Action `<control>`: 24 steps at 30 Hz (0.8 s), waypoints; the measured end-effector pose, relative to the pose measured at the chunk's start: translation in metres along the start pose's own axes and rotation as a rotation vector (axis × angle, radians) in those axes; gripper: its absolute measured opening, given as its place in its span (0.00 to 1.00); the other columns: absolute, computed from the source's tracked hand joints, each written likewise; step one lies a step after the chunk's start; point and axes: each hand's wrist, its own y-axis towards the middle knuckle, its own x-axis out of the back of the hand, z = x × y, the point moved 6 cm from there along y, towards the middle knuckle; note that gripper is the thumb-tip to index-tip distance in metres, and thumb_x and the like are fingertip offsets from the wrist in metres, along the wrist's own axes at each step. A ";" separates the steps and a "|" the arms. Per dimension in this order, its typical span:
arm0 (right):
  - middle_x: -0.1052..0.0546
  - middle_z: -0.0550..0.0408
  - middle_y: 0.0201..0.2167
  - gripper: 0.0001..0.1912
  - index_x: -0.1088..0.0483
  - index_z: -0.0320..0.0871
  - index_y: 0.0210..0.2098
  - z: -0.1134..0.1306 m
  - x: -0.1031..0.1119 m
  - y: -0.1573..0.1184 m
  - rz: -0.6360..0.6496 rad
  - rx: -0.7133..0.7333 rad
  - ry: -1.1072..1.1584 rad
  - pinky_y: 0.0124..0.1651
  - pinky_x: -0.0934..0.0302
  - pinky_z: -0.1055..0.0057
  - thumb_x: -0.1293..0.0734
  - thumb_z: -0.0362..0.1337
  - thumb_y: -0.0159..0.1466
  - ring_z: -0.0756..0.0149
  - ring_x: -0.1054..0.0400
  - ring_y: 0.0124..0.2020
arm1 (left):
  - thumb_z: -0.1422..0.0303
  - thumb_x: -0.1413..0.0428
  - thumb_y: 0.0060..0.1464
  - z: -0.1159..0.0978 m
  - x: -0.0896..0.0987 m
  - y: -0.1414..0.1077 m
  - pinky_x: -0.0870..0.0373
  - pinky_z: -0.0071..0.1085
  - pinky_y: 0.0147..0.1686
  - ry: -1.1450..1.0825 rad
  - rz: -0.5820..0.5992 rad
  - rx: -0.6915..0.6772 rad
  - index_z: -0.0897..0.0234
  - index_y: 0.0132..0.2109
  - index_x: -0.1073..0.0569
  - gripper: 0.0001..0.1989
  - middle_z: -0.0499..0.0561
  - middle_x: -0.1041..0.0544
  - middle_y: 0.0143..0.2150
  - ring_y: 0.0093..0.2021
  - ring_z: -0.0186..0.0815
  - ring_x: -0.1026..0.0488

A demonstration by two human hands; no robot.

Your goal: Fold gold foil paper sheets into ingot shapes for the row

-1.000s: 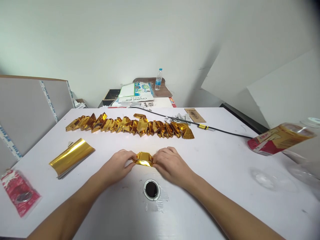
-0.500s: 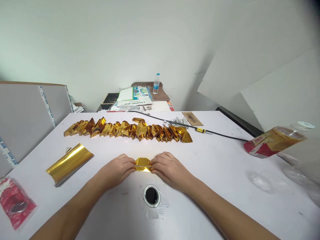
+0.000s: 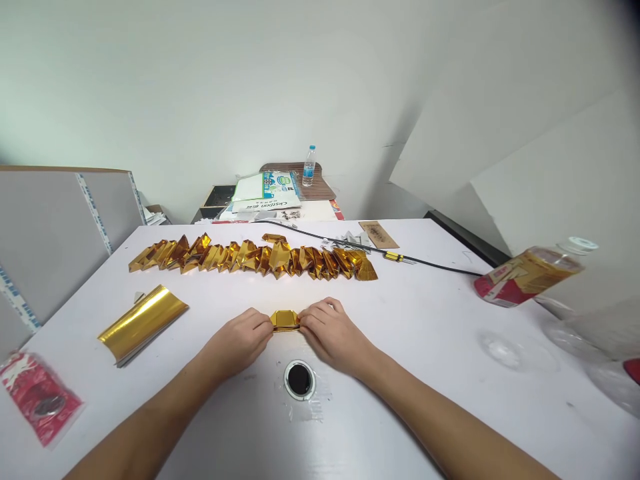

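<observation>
A small piece of shiny gold foil paper (image 3: 285, 319), partly folded with slanted upper corners, lies on the white table between my hands. My left hand (image 3: 246, 339) pinches its left end, and my right hand (image 3: 327, 331) pinches the right end, the fingertips covering both edges. Beyond them stretches a long row of folded gold paper pieces (image 3: 245, 257). To the left rests a stack of gold foil sheets (image 3: 145, 321), its top sheet curled.
Below my hands is a round dark hole (image 3: 300, 380) with a pale rim. A red plastic packet (image 3: 43, 397) lies at left. Rightward are a tilted drink bottle (image 3: 530, 273), a black cable (image 3: 435, 264) and a brown card (image 3: 379, 235). A water bottle (image 3: 309, 167) stands behind.
The near flap of the gold paper has been folded up, so the piece is narrower front to back. Both hands still grip its ends. The camera view has shifted slightly.
</observation>
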 end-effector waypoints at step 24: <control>0.22 0.49 0.39 0.09 0.27 0.43 0.47 -0.006 -0.005 0.002 0.005 -0.193 0.202 0.48 0.42 0.60 0.38 0.31 0.72 0.59 0.31 0.44 | 0.73 0.48 0.62 0.016 -0.004 0.006 0.26 0.33 0.39 -0.302 -0.043 0.455 0.59 0.50 0.25 0.12 0.46 0.21 0.35 0.35 0.36 0.25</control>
